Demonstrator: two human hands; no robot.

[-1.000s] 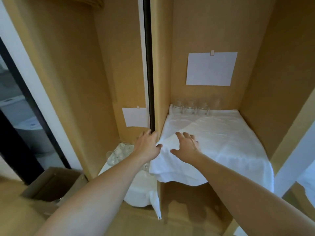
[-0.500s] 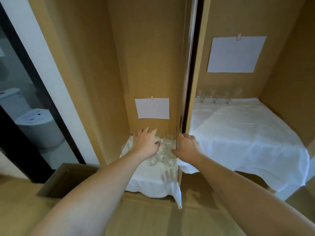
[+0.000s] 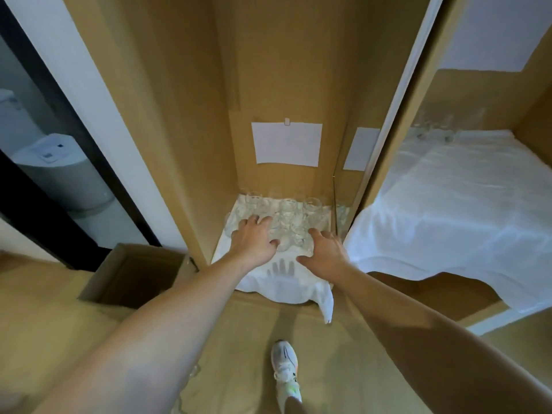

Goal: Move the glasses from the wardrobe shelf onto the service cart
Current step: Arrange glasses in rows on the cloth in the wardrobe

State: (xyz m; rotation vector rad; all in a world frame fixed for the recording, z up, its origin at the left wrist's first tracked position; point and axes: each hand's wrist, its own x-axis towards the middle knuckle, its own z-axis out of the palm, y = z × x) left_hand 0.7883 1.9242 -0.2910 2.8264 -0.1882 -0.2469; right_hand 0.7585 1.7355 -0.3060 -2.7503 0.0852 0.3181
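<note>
Reaching into the lower wardrobe compartment, both hands hover over a tight cluster of clear glasses (image 3: 286,222) standing on a white cloth (image 3: 283,282) that drapes over the front edge of the low shelf. The left hand (image 3: 254,239) has its fingers spread and loosely bent over the left side of the cluster; the right hand (image 3: 325,249) is spread too, at the cluster's right front edge. Neither hand has closed round anything yet, though whether the fingertips already touch glass I cannot tell

To do this step well, each hand should settle on one glass at the near edge and close round its body, not its rim, then lift straight up before drawing back. The glasses stand packed together, so a sideways pull would likely knock neighbours over, and dragging could shift the loose cloth beneath them. The service cart is not in view, so the carry calls for a turn away from the wardrobe

Against the picture half a second back, the view has swung left and nearer: the compartment now sits centre, the cloth-covered surface (image 3: 448,204) with more glasses (image 3: 433,130) at its back has slid right, and a sneaker (image 3: 283,366) shows below. Both hands have edged further over the cluster
</note>
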